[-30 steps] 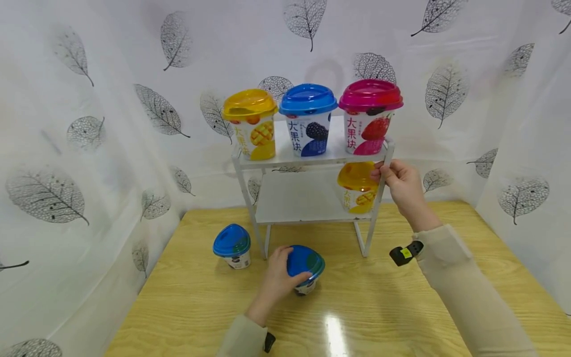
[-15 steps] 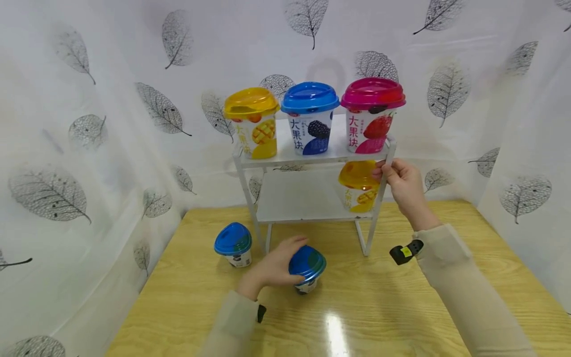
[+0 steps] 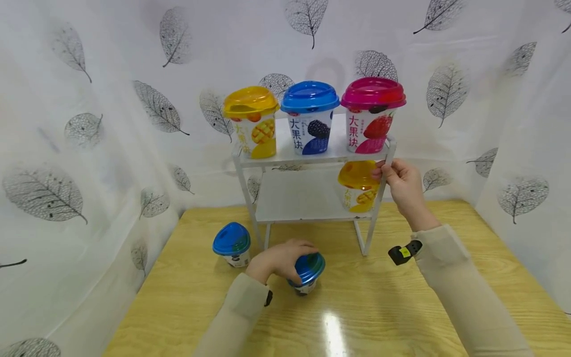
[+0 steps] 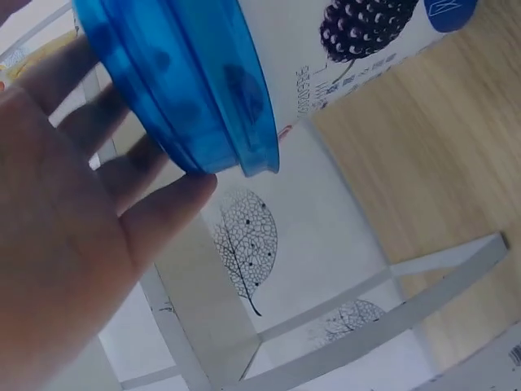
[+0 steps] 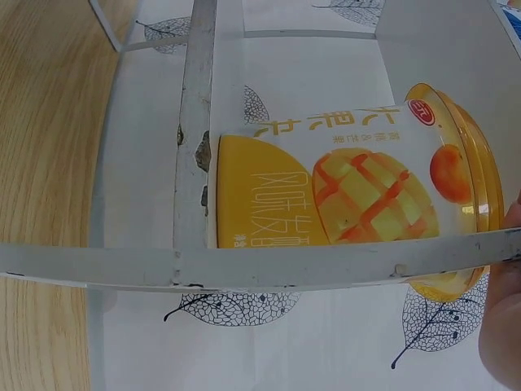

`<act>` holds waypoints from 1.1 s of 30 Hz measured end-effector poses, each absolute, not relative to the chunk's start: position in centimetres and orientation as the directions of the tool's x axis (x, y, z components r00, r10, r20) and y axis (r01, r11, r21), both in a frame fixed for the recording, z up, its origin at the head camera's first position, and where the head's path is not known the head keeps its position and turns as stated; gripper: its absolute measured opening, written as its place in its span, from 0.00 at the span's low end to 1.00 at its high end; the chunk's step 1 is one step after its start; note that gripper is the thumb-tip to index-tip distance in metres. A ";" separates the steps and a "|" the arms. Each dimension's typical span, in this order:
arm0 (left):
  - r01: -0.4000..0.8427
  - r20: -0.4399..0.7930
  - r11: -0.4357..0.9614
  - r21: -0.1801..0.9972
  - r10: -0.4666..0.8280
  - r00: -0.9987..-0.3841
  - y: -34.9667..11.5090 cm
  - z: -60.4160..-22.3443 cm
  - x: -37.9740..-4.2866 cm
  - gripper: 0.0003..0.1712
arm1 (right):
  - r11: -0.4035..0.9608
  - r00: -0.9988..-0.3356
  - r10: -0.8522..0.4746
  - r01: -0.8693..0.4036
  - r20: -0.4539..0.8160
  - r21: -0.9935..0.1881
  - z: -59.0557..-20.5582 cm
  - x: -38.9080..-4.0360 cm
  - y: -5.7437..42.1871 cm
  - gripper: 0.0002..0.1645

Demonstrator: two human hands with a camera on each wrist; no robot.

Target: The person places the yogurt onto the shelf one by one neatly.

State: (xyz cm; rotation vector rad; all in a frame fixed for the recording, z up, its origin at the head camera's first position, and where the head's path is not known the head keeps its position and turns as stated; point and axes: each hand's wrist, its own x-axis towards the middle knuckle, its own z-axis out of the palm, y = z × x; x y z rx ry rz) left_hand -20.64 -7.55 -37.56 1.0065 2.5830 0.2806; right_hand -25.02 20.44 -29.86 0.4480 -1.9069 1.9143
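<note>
My left hand (image 3: pixel 281 260) reaches over a blue-lidded yogurt cup (image 3: pixel 308 270) on the table, thumb at the lid's near side and fingers round its far side. The left wrist view shows the fingers curled at the blue lid (image 4: pixel 187 90), with a blackberry printed on the cup's wall. At the upper right of a white two-tier rack (image 3: pixel 312 161), my right hand (image 3: pixel 403 186) pinches the post between thumb and fingers. Close to those fingertips, a yellow-lidded mango yogurt cup (image 3: pixel 359 191) stands upright on the lower shelf.
Another blue-lidded cup (image 3: pixel 233 244) stands on the wooden table (image 3: pixel 178 307), left of the rack. The top shelf carries a yellow-lidded cup (image 3: pixel 255 131), a blue-lidded cup (image 3: pixel 310 124) and a pink-lidded strawberry cup (image 3: pixel 370 124). A leaf-patterned curtain (image 3: pixel 232 39) surrounds the table.
My left hand has turned on the blue lid, its forearm swinging left and its fingers shifting to the lid's far side. The cup stays about in place; my right hand stays on the post.
</note>
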 end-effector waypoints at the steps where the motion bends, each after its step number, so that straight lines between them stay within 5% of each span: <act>1: 0.603 -0.248 0.739 0.302 0.671 -0.698 -7.6 -37.6 -20.6 0.44 | 0.015 -0.869 0.059 -0.492 0.492 -0.871 -29.8 -25.0 20.4 0.16; 12: 0.587 -0.092 0.786 0.194 0.610 -0.787 -7.2 -37.9 -19.8 0.50 | 0.006 -0.868 0.068 -0.493 0.493 -0.870 -29.7 -24.9 20.5 0.15; 23: 0.667 -0.219 0.699 0.258 0.715 -0.664 -7.4 -37.4 -20.1 0.47 | 0.023 -0.863 0.066 -0.500 0.500 -0.866 -29.9 -25.0 20.5 0.17; 33: 0.608 -0.101 0.770 0.194 0.632 -0.768 -7.0 -38.3 -19.6 0.46 | -0.004 -0.863 0.069 -0.501 0.500 -0.865 -29.8 -24.9 20.4 0.17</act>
